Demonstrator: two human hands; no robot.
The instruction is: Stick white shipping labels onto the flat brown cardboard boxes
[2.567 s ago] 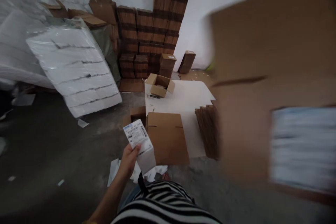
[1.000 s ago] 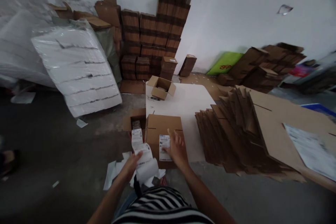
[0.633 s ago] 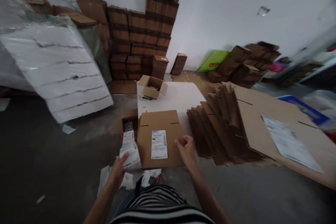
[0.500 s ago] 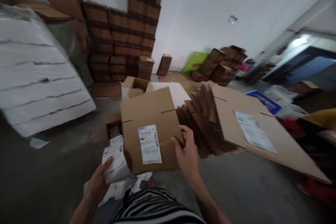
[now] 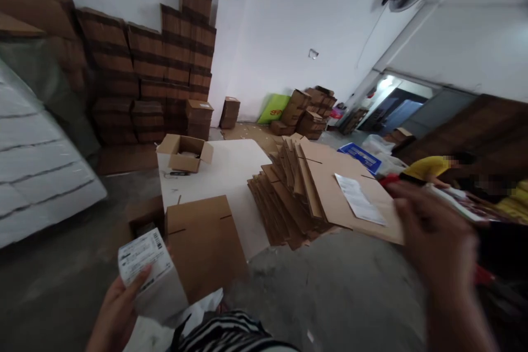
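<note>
My left hand [image 5: 117, 308] is closed on a stack of white shipping labels [image 5: 142, 261] at the lower left. In front of it a flat brown carton [image 5: 202, 242] without a label lies on the edge of a white board [image 5: 223, 168]. My right hand [image 5: 437, 242] is far out to the right, smeared by motion, so its fingers are unclear. It hovers near the right edge of a fanned pile of flat cartons [image 5: 289, 192], whose top carton carries a white label [image 5: 358, 206].
A small open box [image 5: 185, 153] stands at the board's far end. Stacked cardboard bundles [image 5: 157, 77] line the back wall, and wrapped white sheets [image 5: 33, 159] lean at the left. A person in yellow [image 5: 433, 168] sits at the right. More boxes [image 5: 309, 113] lie behind.
My right hand lifted the labelled carton from in front of me and swung right; that carton is gone from there. My view turned right. The left hand keeps the labels.
</note>
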